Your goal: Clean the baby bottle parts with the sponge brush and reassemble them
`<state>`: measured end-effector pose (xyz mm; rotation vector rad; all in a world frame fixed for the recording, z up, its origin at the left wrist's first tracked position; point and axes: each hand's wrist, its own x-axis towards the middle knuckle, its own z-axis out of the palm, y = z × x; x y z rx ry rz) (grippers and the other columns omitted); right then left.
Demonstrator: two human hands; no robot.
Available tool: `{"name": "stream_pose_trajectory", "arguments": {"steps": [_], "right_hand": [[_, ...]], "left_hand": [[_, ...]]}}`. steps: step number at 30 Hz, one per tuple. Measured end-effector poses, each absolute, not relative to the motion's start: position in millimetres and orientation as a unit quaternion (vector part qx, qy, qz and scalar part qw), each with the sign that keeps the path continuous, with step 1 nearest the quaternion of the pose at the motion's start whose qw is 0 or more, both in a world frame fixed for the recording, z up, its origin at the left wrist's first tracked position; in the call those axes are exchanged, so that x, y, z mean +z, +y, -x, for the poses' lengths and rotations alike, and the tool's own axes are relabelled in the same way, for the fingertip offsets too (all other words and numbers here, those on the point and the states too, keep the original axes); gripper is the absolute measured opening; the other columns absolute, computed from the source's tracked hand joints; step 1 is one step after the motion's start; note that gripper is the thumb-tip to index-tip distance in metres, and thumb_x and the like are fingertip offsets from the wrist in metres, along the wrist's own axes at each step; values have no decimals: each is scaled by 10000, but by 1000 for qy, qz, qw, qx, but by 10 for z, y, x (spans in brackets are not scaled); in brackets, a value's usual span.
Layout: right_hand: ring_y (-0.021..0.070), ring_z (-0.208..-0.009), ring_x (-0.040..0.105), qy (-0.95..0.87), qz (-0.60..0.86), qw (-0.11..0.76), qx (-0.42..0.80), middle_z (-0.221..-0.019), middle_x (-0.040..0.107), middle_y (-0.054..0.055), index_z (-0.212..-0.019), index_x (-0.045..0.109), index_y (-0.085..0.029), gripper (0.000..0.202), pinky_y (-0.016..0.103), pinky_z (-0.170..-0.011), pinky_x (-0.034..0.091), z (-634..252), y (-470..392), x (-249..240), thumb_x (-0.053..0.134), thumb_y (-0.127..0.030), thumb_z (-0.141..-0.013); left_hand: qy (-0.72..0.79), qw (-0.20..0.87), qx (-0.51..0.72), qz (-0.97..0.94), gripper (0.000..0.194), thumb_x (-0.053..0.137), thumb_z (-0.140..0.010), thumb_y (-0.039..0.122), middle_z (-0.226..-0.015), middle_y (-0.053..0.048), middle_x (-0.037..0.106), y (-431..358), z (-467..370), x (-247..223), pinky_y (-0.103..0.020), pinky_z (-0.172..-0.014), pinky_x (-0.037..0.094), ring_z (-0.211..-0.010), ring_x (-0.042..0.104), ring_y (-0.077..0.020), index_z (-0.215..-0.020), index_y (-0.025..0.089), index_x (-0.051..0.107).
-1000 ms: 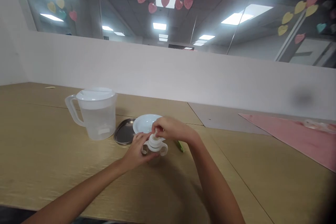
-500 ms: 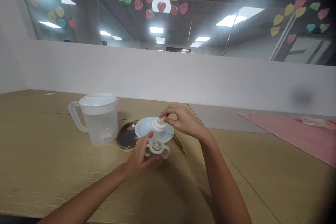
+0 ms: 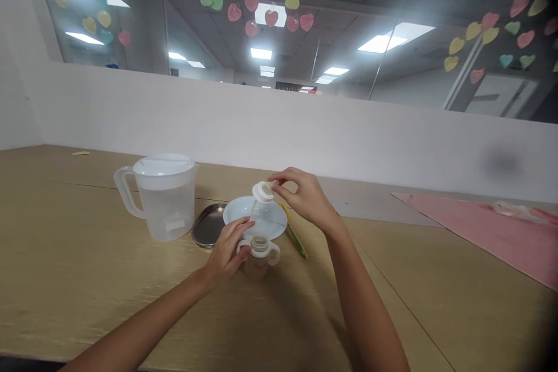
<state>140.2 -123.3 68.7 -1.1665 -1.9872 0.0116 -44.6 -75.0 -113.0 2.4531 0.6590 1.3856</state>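
A baby bottle with two white side handles stands upright on the table, its neck uncovered. My left hand is at its left handle, thumb on the handle and fingers stretched loosely behind it. Above the bottle my right hand pinches the clear nipple of a white bottle cap, tilted and apart from the neck. A thin pale straw hangs below the cap. Behind the bottle lies a pale blue plate.
A lidded clear pitcher stands at the left, beside a dark round metal tray. Right of the plate lies a green and yellow stick-like tool. A pink mat is at the far right, with a white wall behind.
My right hand has raised and tilted the cap, and the straw shows more. The left hand's fingers have drawn back leftward, baring the bottle's front. The bottle stays in place.
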Motion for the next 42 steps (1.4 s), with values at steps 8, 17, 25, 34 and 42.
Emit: {"name": "stream_pose_trajectory", "arguments": {"steps": [8, 17, 25, 34, 42], "right_hand": [[127, -746, 595, -784, 572, 240, 24, -808, 686, 38, -855, 695, -147, 161, 212, -688, 415, -1598, -805, 382, 561, -129, -769], [116, -608, 554, -734, 661, 149, 48, -673, 663, 33, -698, 686, -131, 147, 204, -534, 329, -1689, -505, 126, 606, -238, -760], [110, -496, 502, -683, 712, 152, 51, -538, 601, 40, -535, 613, -132, 351, 229, -508, 279, -1789, -483, 62, 529, -329, -813], [96, -486, 476, -678, 702, 211, 62, -535, 598, 29, -534, 603, -125, 352, 219, -495, 289, -1887, -582, 204, 502, -313, -814], [112, -683, 594, -761, 583, 261, 109, -741, 681, 17, -787, 662, -154, 122, 192, -595, 391, -1312, -705, 167, 591, -252, -775]], "left_hand": [[294, 18, 424, -856, 326, 353, -930, 362, -1117, -58, 600, -487, 583, -1124, -437, -1041, 256, -1088, 488, -198, -1102, 202, 578], [308, -4, 376, -874, 307, 341, -939, 349, -1059, -32, 627, -362, 607, -1184, -439, -1048, 236, -1033, 518, -177, -1084, 228, 582], [305, -4, 361, -881, 319, 335, -940, 362, -1009, -40, 639, -380, 594, -1184, -457, -1040, 236, -1011, 517, -188, -1046, 222, 601], [309, -19, 363, -879, 308, 344, -936, 350, -1036, -48, 638, -406, 575, -1201, -467, -1036, 246, -1042, 523, -193, -1038, 222, 605], [307, -47, 458, -833, 446, 374, -918, 375, -1250, -108, 557, -469, 579, -1157, -456, -1064, 255, -1161, 494, -226, -1320, 185, 392]]}}
